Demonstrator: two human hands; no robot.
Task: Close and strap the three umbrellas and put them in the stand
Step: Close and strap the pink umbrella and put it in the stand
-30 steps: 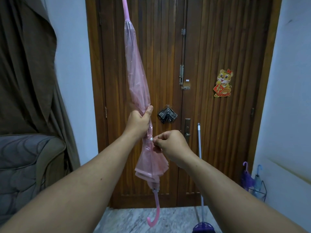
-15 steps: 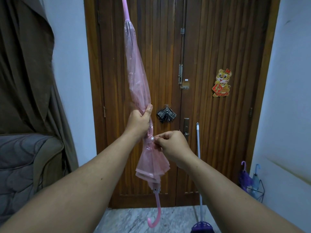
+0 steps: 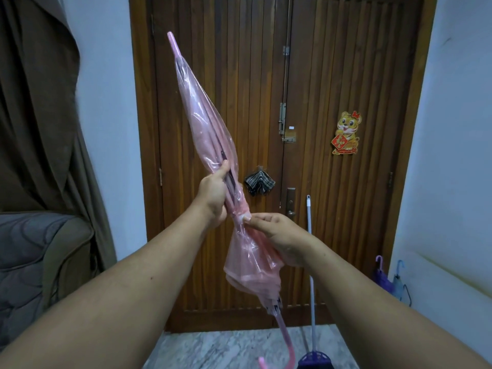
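A folded, see-through pink umbrella [image 3: 206, 123] is held in front of me, tip up and leaning left, its hooked pink handle [image 3: 286, 344] down near the floor. My left hand [image 3: 214, 194] grips the folded canopy at mid-length. Just below it, my right hand [image 3: 277, 235] pinches the strap where the canopy is cinched tight. At the lower right a wire umbrella stand [image 3: 406, 291] against the white wall holds a purple umbrella [image 3: 381, 275] and a blue umbrella [image 3: 398, 278], handles up.
A wooden double door [image 3: 332, 75] fills the wall ahead, with a tiger sticker [image 3: 346, 133] and a small striped cloth [image 3: 259, 183] hanging by the latch. A broom [image 3: 311, 275] leans at the door's foot. A brown curtain and a grey sofa [image 3: 32, 262] stand at left.
The pink umbrella has tilted from nearly upright, its tip swinging left and lower and its handle to the right. My right hand stays at the strap, which now binds the canopy tight.
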